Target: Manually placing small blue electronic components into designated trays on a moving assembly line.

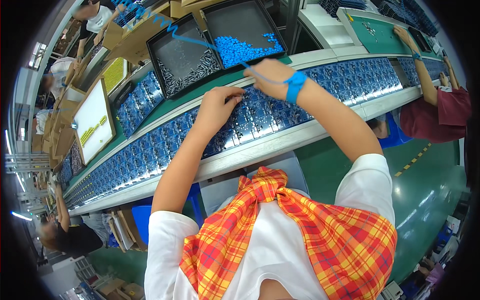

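Arching over flat, glossy blue circuit boards (pixel 255 119) are bare hands (pixel 216 107).

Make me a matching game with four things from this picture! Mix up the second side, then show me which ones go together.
Things:
1. Wristband
2. Small blue parts
3. Circuit boards
4. Checked cloth

Places and looks:
A. In a long row beneath the left hand
B. Red, orange and yellow, tied in a knot
C. Worn on the right arm
D. Lying in a black tray

Right pairs: 1-C, 2-D, 3-A, 4-B
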A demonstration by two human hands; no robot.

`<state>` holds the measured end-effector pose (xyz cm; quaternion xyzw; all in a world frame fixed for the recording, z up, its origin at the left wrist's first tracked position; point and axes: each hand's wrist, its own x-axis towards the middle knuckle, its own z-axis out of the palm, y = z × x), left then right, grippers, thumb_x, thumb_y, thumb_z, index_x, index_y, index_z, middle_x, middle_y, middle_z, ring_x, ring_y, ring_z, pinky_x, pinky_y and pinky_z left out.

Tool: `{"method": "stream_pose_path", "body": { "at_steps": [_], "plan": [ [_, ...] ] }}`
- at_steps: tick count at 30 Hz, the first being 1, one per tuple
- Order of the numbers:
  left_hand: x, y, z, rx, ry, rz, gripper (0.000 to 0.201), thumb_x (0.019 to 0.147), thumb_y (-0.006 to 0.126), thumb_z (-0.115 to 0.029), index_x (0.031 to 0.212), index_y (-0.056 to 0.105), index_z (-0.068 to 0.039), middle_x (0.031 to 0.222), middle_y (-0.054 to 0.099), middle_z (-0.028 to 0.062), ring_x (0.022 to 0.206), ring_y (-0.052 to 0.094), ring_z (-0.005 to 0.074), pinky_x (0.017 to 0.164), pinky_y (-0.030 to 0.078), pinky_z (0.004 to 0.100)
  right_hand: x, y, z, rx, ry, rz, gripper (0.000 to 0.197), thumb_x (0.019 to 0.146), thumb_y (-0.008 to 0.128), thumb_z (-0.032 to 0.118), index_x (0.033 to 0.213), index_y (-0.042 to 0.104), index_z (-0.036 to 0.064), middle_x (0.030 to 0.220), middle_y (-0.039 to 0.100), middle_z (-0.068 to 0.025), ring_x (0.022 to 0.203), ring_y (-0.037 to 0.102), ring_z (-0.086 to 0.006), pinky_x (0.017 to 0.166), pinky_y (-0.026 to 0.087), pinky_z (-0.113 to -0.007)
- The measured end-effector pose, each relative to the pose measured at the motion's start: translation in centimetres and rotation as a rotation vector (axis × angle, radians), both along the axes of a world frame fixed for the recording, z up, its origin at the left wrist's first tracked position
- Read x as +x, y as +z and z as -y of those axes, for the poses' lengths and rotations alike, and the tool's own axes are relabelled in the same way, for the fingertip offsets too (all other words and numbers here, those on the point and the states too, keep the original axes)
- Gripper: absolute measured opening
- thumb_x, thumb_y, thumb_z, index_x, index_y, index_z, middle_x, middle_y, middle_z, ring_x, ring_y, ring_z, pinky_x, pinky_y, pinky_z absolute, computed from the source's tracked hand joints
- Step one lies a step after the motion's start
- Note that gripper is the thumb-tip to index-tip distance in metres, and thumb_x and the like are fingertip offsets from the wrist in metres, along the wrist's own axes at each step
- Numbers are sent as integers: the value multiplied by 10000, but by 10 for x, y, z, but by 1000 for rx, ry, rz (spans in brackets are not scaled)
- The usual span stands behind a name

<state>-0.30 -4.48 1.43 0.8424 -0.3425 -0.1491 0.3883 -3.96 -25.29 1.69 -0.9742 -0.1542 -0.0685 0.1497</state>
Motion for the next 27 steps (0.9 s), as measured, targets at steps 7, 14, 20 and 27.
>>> {"method": "stream_pose_path", "body": {
  "at_steps": [7,14,20,27],
  "plan": [
    [-5,-13,15,44,-170,446,87,811,670,-84,877,726,-87,886,637,58,926,547,279,848,417,387,62,-14,3,292,-212,158,210,860,646,234,934,689,42,856,682,-173,843,649,-364,778,516,-433],
    [-4,-13,14,96,-221,571,86,806,660,-97,857,729,-107,879,613,29,938,533,244,859,397,374,71,-20,-1,490,-249,50,192,867,644,245,894,696,62,863,690,-149,852,652,-341,763,511,-423],
    [-4,-6,15,139,-285,684,115,795,639,-93,854,733,-120,878,607,27,944,533,233,867,390,372,72,-26,3,550,-310,210,202,870,654,258,919,703,68,796,685,-116,759,654,-296,705,517,-366],
    [-4,8,18,179,-330,766,192,779,634,-76,936,736,-113,891,622,39,932,558,248,856,421,386,66,-31,15,478,-316,342,191,867,660,237,929,715,64,874,697,-129,790,660,-295,732,526,-355]
  ]
}}
